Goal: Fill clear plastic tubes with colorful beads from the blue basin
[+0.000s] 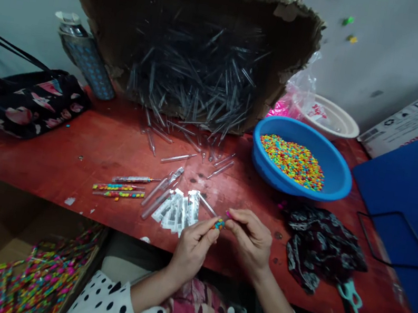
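Two hands meet at the near edge of the red table (73,155), at six o'clock on its top. The left hand (193,247) and the right hand (251,241) each pinch one thin tube (218,224) narrowly between thumb and fingertips. The tube shows a few coloured beads, and a speck of pink sits at the right fingertips. At ten o'clock from the hands lies a fan of flat clear packets (178,210), five or so, though I cannot count them for certain. Further out at nine o'clock lie three filled tubes (119,189), close together and nearly parallel. At twelve o'clock one torn cardboard box (191,68) lies tipped open towards the person, and its empty clear tubes, far too many to count, spill onto the table. At two o'clock stands one blue bowl (331,190) heaped with coloured beads, and just behind it one white bowl (338,122) with a pink bag beside it. At three o'clock lies one dark patterned cloth (322,245), with one pair of teal scissors (350,295) touching its near corner. At the far left sits one black floral handbag (30,100), with one dotted bottle (88,61) leaning beside it. Below the table at eight o'clock, one open carton (33,271) holds a heap of filled tubes.
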A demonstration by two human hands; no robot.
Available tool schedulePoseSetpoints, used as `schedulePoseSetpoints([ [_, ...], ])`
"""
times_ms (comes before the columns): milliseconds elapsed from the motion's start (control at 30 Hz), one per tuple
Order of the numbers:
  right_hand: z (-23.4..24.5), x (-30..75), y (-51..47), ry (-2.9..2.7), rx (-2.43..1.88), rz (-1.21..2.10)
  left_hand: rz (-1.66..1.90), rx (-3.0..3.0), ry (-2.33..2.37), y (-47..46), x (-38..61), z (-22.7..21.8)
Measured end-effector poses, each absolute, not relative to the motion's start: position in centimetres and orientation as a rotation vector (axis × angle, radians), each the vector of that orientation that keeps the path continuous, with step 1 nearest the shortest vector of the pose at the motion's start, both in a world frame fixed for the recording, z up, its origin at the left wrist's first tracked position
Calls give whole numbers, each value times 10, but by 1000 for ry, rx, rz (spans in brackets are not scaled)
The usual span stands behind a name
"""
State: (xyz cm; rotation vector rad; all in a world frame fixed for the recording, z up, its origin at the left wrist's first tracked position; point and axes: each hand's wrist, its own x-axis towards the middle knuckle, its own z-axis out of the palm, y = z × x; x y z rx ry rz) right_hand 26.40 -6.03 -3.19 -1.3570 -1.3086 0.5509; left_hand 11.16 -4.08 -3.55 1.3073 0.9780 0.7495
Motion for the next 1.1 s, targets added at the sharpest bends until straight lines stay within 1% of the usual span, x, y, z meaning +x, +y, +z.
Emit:
schedulePoseSetpoints([
  [100, -35, 257, -60, -1288, -1361, 504, 743, 1306, 983, -40, 112, -38],
  [167, -36, 252, -56, -1305, -1365, 535, 738, 1293, 998, -39, 108, -38],
  [300, -31, 238, -34, -1457, -1293, 881, 812, 1183, 1145, -32, 72, -29],
  [367, -27, 225, -14, -1609, -1252, 936, 893, 1135, 1336, -30, 34, -23],
  [433, -24, 207, 11, -1844, -1253, 816, 1017, 1155, 1598, -30, -16, -22],
  [500, -23, 184, 36, -2111, -1287, 640, 1052, 1220, 1902, -34, -70, -29],
  [567, -24, 160, 59, -2315, -1348, 484, 925, 1287, 2186, -40, -117, -43],
  [600, -25, 149, 69, -2391, -1382, 413, 795, 1317, 2321, -43, -136, -50],
  [633, -26, 138, 77, -2457, -1406, 356, 624, 1327, 2409, -46, -150, -57],
  [700, -31, 122, 90, -2563, -1433, 296, 434, 1352, 2473, -50, -164, -66],
  [767, -37, 115, 97, -2634, -1446, 308, 500, 1402, 2435, -50, -160, -67],
  [833, -43, 116, 100, -2591, -1456, 378, 734, 1480, 2327, -46, -145, -60],
  [900, -46, 123, 99, -2406, -1413, 528, 987, 1534, 2155, -37, -122, -49],
  [1000, -42, 138, 89, -2010, -1212, 974, 1239, 1434, 1844, -17, -84, -33],
  [1100, -35, 150, 66, -1641, -1034, 1458, 1298, 1256, 1494, 4, -43, -27],
])
